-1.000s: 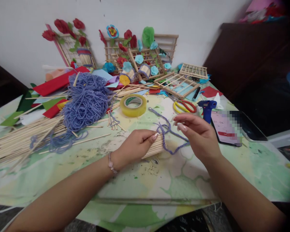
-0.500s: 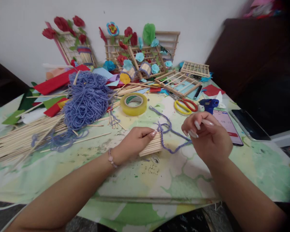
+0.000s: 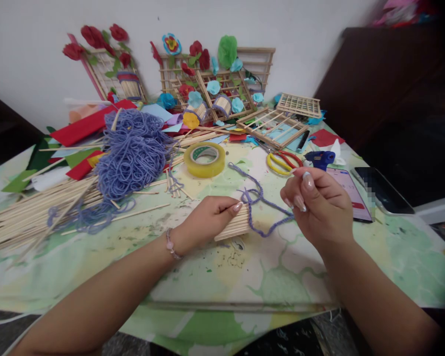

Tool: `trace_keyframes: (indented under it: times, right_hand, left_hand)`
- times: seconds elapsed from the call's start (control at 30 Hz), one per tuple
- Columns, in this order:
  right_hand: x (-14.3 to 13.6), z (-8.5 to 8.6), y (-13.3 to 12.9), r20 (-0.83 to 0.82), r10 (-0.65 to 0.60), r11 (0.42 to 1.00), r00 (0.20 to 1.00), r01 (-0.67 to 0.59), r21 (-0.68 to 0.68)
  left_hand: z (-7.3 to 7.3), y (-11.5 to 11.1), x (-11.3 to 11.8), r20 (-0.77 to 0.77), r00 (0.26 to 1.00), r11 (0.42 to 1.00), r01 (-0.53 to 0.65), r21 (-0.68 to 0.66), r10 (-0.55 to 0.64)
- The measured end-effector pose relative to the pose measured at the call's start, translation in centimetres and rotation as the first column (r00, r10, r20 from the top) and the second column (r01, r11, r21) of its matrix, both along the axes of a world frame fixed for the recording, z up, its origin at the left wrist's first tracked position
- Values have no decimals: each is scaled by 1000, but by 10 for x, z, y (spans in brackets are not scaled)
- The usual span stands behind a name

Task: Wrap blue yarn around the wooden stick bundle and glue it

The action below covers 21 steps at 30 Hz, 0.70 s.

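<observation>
Left hand [image 3: 217, 217]: thumb and fingers clamped on the flat panel of pale wooden sticks laid side by side [image 3: 234, 223], which lies under and just to the right of the thumb tip. Right hand [image 3: 313, 202]: raised, fingers curled, thumb and index drawn together near their tips (whether anything thin is pinched between them, cannot tell). Braided blue-purple yarn cord [image 3: 269, 232]: looped on the table at the panel's right end, between the hands, one stretch running up to the right hand's near side. Clear yellow roll of adhesive tape [image 3: 204, 168]: beyond the left hand. Tangled heap of blue-purple yarn [image 3: 131, 153]: beyond and to the left of the left hand, with a spread of long pale wooden sticks [image 3: 40, 212] beside it. Scissors with yellow and red handles [image 3: 282, 163]: just beyond the right hand. Blue glue gun [image 3: 321, 158]: beyond the right hand, near the scissors. Lit phone with a pale screen [image 3: 356, 198]: to the right of the right hand, partly hidden by it.
</observation>
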State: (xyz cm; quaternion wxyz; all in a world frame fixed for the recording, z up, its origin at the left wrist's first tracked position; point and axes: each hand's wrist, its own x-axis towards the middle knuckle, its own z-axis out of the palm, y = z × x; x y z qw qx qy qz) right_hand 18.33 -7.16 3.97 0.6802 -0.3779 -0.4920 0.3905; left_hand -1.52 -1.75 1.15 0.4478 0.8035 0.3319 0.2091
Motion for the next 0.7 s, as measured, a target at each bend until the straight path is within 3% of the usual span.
trace_keyframes:
  times: [0.2, 0.47, 0.7]
  right_hand:
    - [6, -3, 3, 143, 21, 988, 990, 1, -153]
    - [-2, -29, 10, 406, 340, 890, 848, -151, -430]
    - [-3, -18, 9, 401, 398, 864, 825, -189, -468]
  left_hand:
    - [2, -1, 0, -4, 1000, 1000, 6, 4, -5]
    - [5, -3, 2, -71, 994, 991, 86, 105, -79]
    - [12, -9, 3, -136, 986, 972, 124, 197, -99]
